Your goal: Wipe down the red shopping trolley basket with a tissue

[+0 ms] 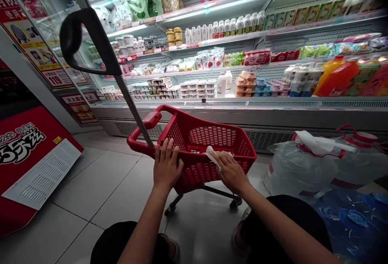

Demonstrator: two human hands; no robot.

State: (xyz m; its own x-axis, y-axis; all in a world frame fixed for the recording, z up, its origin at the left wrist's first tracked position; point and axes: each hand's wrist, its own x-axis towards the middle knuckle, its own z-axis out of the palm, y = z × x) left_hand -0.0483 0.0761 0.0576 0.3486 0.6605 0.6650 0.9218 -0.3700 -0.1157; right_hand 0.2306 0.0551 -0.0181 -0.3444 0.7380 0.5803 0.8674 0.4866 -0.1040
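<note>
A red plastic shopping cart (194,171) stands in front of me on black wheels, its perforated basket looking bare inside. My left hand (166,163) lies with spread fingers on the cart's near rim, close to the handle end. Further right on the same rim, my right hand (230,170) presses a white cloth or tissue (213,156) against the edge, its fingers laid over it. A long grey pole with a black looped handle (100,42) rises from the cart's left end.
Behind the cart runs a refrigerated shelf unit (169,112) with cups, bottles and pouches. Large water bottles (303,163) stand at the right. At the left is a red cabinet (33,163). My knees flank the cart's near side.
</note>
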